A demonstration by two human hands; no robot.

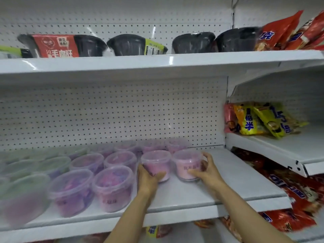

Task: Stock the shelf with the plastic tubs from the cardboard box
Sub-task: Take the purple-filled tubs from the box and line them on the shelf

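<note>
White metal shelf (236, 181) is lined with clear, lidded tubs of pink and purple filling. One pink tub (156, 163) is gripped by the left hand (149, 179), its neighbour (188, 164) by the right hand (208, 171).

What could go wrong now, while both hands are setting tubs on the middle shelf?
1. The left hand and right hand each grip a pink tub side by side; they may knock together.
2. Pushing back could disturb the rear tubs.
</note>
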